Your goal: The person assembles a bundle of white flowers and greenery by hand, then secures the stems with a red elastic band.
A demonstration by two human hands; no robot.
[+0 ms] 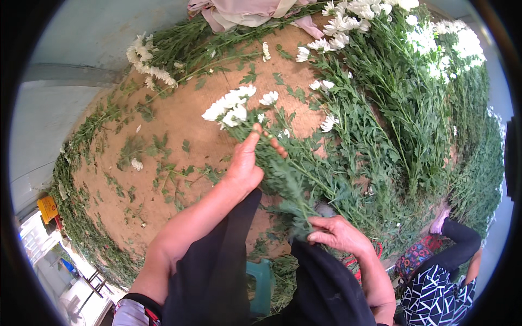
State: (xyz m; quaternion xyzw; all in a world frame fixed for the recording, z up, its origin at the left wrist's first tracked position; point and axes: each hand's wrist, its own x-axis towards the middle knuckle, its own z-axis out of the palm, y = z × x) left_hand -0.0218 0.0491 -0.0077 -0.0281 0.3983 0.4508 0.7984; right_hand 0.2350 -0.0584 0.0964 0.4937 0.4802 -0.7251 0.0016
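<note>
My left hand (247, 161) is closed around the upper stems of a small bunch of white chrysanthemums (230, 106), just below the blooms. Lower right, my right hand (336, 234) pinches the leafy lower end of green stems (295, 193) between thumb and fingers. The stems run slantwise between both hands, above my lap. Beside the bunch, loose chrysanthemum stems with a few white blooms (329, 122) lie on the brown floor covering (179, 122). The fingertips of my left hand are partly hidden by the stems.
Large heaps of white chrysanthemums (408, 93) lie at the right and more (149, 61) at the upper left. Pink cloth (244, 12) is at the top. A teal plastic stool (261, 285) stands between my knees. Another person (436, 289) sits at the lower right. Leaf scraps litter the floor.
</note>
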